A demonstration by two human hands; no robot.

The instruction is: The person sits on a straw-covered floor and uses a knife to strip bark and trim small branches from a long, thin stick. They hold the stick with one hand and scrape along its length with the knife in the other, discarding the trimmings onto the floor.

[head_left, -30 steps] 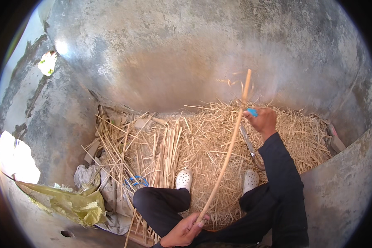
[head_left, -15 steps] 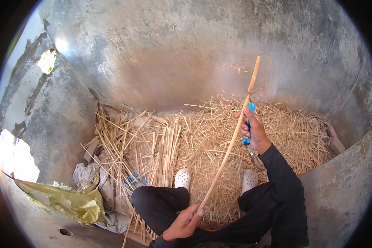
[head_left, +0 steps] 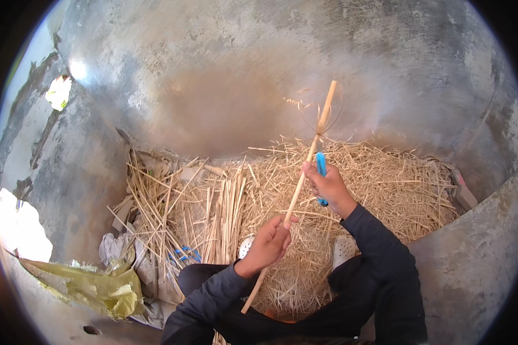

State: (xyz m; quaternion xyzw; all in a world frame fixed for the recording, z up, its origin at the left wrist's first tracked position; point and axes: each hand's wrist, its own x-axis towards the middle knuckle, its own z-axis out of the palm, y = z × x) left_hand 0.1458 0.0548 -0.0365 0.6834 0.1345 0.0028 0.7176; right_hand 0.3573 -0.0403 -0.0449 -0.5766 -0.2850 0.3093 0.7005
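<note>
A long pale wooden stick [head_left: 296,194] slants from near my lap up toward the wall. My left hand [head_left: 268,244] is wrapped round it below its middle, leaving the lower end sticking out. Higher up, my right hand [head_left: 328,184] is closed on a blue-handled cutting tool [head_left: 321,164], its thumb side against the stick. The tool's working end is too small to make out. Thin curled shavings [head_left: 305,105] hang from the stick's upper part, just above my right hand.
Loose straw-like shavings [head_left: 385,184] cover much of the floor. Split sticks [head_left: 230,213] lie to the left, near a blue object [head_left: 185,255] and a yellow-green sack [head_left: 106,287]. Concrete walls [head_left: 224,75] enclose the spot. My white clogs [head_left: 343,250] rest among the shavings.
My left hand has moved up the stick from its lower end, which now shows below the hand. My right hand and the tool have shifted slightly left and down. The shavings now curl differently.
</note>
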